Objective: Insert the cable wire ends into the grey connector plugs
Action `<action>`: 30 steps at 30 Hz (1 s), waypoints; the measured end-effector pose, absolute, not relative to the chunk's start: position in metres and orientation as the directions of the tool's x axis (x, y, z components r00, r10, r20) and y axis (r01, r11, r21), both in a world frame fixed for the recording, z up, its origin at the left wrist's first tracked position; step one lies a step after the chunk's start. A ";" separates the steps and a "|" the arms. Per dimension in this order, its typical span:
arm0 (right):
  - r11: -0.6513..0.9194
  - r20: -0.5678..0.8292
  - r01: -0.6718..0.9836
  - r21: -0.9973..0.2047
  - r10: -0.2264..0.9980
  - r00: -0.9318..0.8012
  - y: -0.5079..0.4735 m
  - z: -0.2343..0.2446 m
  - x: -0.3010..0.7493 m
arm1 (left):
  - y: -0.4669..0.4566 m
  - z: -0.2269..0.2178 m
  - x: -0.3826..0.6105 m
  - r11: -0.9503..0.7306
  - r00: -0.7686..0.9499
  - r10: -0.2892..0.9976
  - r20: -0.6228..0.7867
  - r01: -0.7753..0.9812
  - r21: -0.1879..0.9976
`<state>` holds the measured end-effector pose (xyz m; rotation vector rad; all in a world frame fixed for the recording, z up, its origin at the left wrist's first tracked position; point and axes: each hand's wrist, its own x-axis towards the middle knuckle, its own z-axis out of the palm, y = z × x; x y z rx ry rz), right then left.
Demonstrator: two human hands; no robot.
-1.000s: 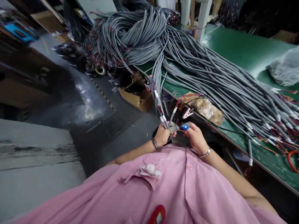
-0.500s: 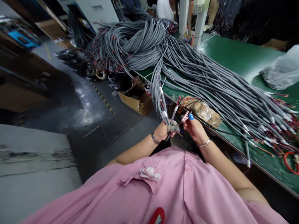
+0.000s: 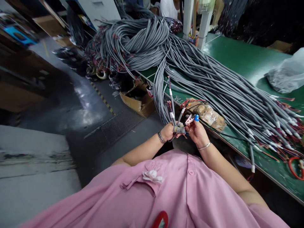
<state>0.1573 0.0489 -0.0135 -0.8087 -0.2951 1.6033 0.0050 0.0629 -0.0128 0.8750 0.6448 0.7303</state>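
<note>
Several round grey cables (image 3: 180, 117) sit clenched in your left hand (image 3: 169, 131), just off the edge of the smooth green bench (image 3: 237, 52) — rubbery-looking jackets, white sleeves (image 3: 171, 115) near the ends, thin coloured strands (image 3: 169, 81) sticking out. Grey fabric-like cover (image 3: 180, 130) on a left digit. Your right hand (image 3: 196, 131) has its fingers curled in beside the short wire tips (image 3: 185, 136), hard blue cap (image 3: 196, 117) on one raised digit; can't tell if they pinch a wire. Pink clip (image 3: 189, 120) right by those fingertips. Lumpy brown block (image 3: 212, 117) in shiny film behind it — then a thick, looping cable heap (image 3: 142, 38).
</note>
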 end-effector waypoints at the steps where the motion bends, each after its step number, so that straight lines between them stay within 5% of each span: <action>1: -0.200 -0.335 -0.774 -0.601 0.942 0.018 0.050 -0.014 0.156 | 0.063 -0.014 0.005 0.438 0.591 0.782 -0.199 -0.293 0.850; 9: -0.160 -0.333 -0.746 -0.646 0.939 0.087 0.050 -0.013 0.153 | 0.063 -0.020 0.004 0.441 0.602 0.767 -0.220 -0.247 0.863; 20: -0.360 -0.317 -0.669 -0.650 0.929 -0.192 0.039 -0.008 0.166 | 0.047 -0.009 0.002 0.410 0.517 0.825 -0.231 -0.264 0.873; 30: -0.274 -0.298 -0.672 -0.688 0.951 -0.083 0.039 -0.005 0.165 | 0.033 0.010 0.008 0.315 0.366 0.908 -0.202 -0.281 0.906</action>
